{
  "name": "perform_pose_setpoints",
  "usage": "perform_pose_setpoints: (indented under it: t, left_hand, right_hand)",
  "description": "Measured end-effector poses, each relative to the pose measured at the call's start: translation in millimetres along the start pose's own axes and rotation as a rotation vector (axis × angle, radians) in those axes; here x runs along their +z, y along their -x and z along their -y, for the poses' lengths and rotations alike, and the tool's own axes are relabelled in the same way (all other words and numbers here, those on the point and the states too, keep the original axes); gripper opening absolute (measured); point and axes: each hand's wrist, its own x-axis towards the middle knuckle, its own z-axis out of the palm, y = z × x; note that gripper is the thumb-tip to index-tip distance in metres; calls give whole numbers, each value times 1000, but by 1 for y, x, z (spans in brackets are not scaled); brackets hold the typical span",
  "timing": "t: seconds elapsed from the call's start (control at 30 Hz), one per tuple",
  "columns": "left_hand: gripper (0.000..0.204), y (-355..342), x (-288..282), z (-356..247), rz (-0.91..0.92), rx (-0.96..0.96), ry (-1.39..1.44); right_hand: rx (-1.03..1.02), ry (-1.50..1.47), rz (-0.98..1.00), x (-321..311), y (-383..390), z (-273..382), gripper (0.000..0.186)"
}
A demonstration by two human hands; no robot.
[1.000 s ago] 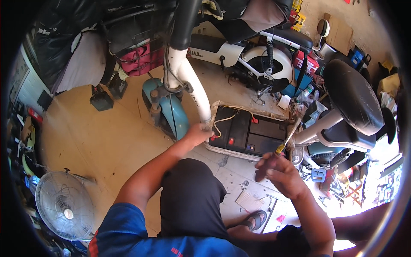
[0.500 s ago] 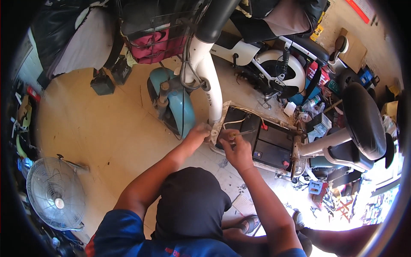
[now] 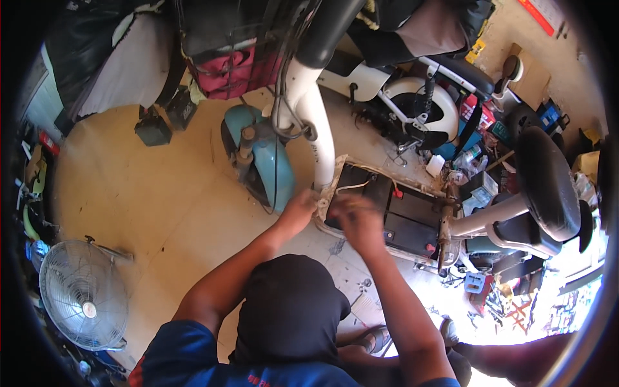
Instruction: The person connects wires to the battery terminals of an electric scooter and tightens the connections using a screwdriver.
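Observation:
In front of me is an electric scooter's open floor frame (image 3: 343, 162), with black batteries (image 3: 412, 216) in it. A white steering tube (image 3: 317, 138) rises from its left end. My left hand (image 3: 300, 211) is closed at the frame's left corner, by the foot of the tube; whatever its fingers grip is hidden. Over the left part of the compartment is my right hand (image 3: 361, 222), smeared by motion, its fingers curled around a screwdriver (image 3: 340, 201) whose shaft hardly shows. A pale wire (image 3: 353, 186) lies beside that hand. A red terminal cover (image 3: 398, 193) sits farther right.
A teal front fender (image 3: 274, 168) stands just left of the tube, beneath a wire basket (image 3: 229, 68). The black saddle (image 3: 548, 184) rises at right. A fan (image 3: 84, 293) stands at lower left, two loose batteries (image 3: 153, 129) at far left. Clutter lines the right wall.
My right hand has shifted slightly left and blurs, and the screwdriver's shaft, plain before, has mostly gone from sight. My left hand stays at the frame corner.

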Motion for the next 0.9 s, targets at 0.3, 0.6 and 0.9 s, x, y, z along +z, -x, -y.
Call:
perform_pose_setpoints:
  t: [0.3, 0.6, 0.9]
  left_hand:
    - [22, 24, 5, -30, -103, 161, -483]
    - [41, 19, 48, -55, -235, 673, -957]
    - [45, 17, 68, -56, -38, 692, -1394]
  right_hand:
    - [164, 90, -67, -21, 3, 35, 30]
    - [144, 247, 256, -157, 48, 35, 24]
    - [258, 275, 484, -253, 122, 68, 26]
